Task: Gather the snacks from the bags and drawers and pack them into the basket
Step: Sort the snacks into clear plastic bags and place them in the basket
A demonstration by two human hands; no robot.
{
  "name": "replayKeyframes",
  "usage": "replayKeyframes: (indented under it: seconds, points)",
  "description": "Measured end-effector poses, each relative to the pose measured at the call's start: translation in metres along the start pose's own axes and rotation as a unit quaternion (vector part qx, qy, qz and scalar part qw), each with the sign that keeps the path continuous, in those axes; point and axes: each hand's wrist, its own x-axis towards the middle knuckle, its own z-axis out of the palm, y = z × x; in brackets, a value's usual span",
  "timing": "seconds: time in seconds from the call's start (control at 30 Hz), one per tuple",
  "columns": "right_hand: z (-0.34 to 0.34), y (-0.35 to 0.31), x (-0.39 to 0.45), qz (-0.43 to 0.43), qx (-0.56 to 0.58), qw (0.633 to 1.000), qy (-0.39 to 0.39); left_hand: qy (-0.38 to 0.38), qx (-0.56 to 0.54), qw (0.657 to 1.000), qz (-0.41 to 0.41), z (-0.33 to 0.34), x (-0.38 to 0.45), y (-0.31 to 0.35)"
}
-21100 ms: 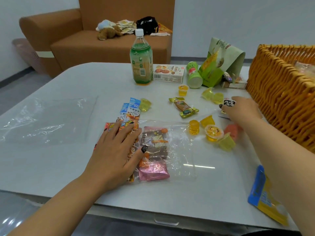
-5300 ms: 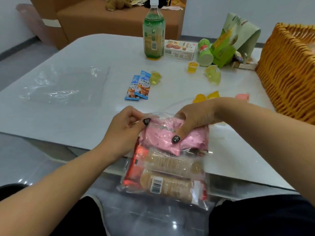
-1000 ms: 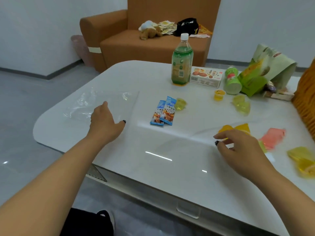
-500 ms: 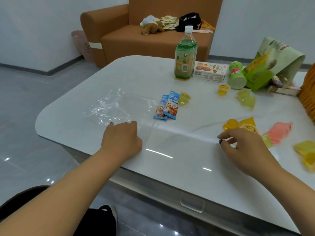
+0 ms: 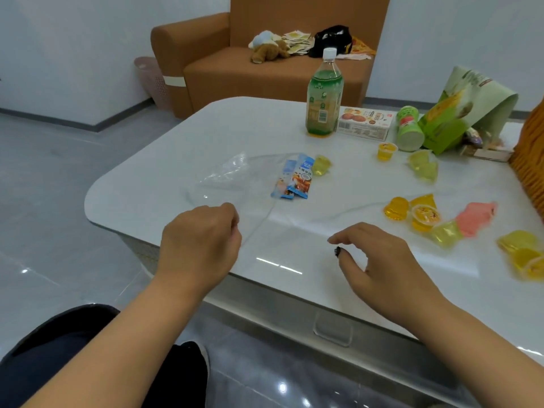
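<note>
My left hand (image 5: pixel 200 245) grips the near corner of a crumpled clear plastic bag (image 5: pixel 229 178), lifted a little off the white table (image 5: pixel 153 178). The bag's far end lies over two blue snack sachets (image 5: pixel 294 181). My right hand (image 5: pixel 382 260) hovers with loosely curled fingers over a second, flat clear bag (image 5: pixel 309 242) and holds nothing I can see. Jelly cups (image 5: pixel 424 213) and a pink packet (image 5: pixel 477 219) lie to its right. Only a strip of the wicker basket (image 5: pixel 530 160) shows at the right edge.
At the back stand a green drink bottle (image 5: pixel 323 95), a biscuit box (image 5: pixel 365 123), a green can (image 5: pixel 407 129) and a tipped green paper bag (image 5: pixel 459 113). More jelly cups (image 5: pixel 422 166) are scattered about. A brown sofa (image 5: pixel 250 72) is behind the table.
My left hand has closed on the clear bag and pulled it right, over the blue sachets. My right hand's thumb and forefinger have parted slightly.
</note>
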Motion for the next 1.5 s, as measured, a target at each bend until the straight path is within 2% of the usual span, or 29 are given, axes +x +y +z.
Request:
replayKeyframes:
  seconds: [0.1, 0.33, 0.5, 0.57, 0.63, 0.8, 0.87, 0.9, 0.93, 0.97, 1.03, 1.07, 1.1, 1.13, 1.23, 1.37, 1.43, 1.5]
  points:
    - [-0.001, -0.007, -0.005, -0.013, 0.02, 0.999, 0.029, 0.023, 0.008, 0.998, 0.063, 0.002, 0.002, 0.011]
    - [-0.008, -0.014, -0.016, -0.123, 0.041, 0.976, 0.173, 0.005, -0.058, 0.993, 0.101, 0.017, 0.001, 0.033]
    - [-0.002, -0.002, -0.013, -0.107, 0.021, 0.983, 0.148, -0.024, -0.098, 0.986, 0.129, 0.028, -0.004, 0.055]
    - [-0.003, 0.005, -0.01, -0.08, 0.005, 0.988, 0.134, -0.036, -0.116, 0.983, 0.136, 0.03, -0.007, 0.063]
    - [-0.004, 0.013, -0.007, -0.012, 0.009, 0.994, 0.108, -0.049, -0.136, 0.98, 0.14, 0.033, -0.011, 0.071]
    - [-0.002, 0.025, -0.007, 0.124, -0.028, 0.991, -0.043, -0.034, -0.181, 0.974, 0.132, 0.037, -0.021, 0.087]
    - [0.001, 0.026, -0.003, 0.155, -0.017, 0.987, -0.041, -0.024, -0.195, 0.973, 0.119, 0.037, -0.025, 0.095]
    - [0.001, 0.026, -0.001, 0.189, 0.023, 0.981, -0.023, -0.02, -0.203, 0.972, 0.112, 0.037, -0.028, 0.098]
    - [0.001, 0.026, 0.003, 0.252, 0.107, 0.962, -0.001, -0.016, -0.213, 0.971, 0.109, 0.038, -0.03, 0.102]
    - [-0.002, 0.026, 0.008, 0.328, 0.243, 0.912, 0.029, -0.012, -0.222, 0.969, 0.108, 0.038, -0.031, 0.105]
    - [-0.007, 0.027, 0.017, 0.432, 0.522, 0.733, 0.058, -0.003, -0.24, 0.965, 0.109, 0.038, -0.032, 0.111]
    - [-0.008, 0.027, 0.022, 0.448, 0.603, 0.657, 0.065, 0.003, -0.249, 0.962, 0.112, 0.038, -0.033, 0.114]
    - [-0.008, 0.028, 0.025, 0.453, 0.644, 0.614, 0.063, 0.011, -0.257, 0.959, 0.118, 0.039, -0.033, 0.116]
    - [-0.007, 0.027, 0.027, 0.449, 0.665, 0.594, 0.053, 0.022, -0.266, 0.955, 0.126, 0.04, -0.035, 0.119]
    - [-0.003, 0.025, 0.03, 0.427, 0.688, 0.587, 0.005, 0.048, -0.311, 0.932, 0.178, 0.04, -0.039, 0.123]
    - [-0.002, 0.02, 0.031, 0.393, 0.702, 0.591, -0.058, 0.027, -0.352, 0.901, 0.251, 0.035, -0.042, 0.126]
    - [-0.005, 0.018, 0.032, 0.371, 0.694, 0.611, -0.087, 0.0, -0.379, 0.894, 0.237, 0.034, -0.041, 0.125]
    - [-0.009, 0.016, 0.033, 0.36, 0.664, 0.645, -0.117, -0.054, -0.432, 0.883, 0.174, 0.033, -0.035, 0.119]
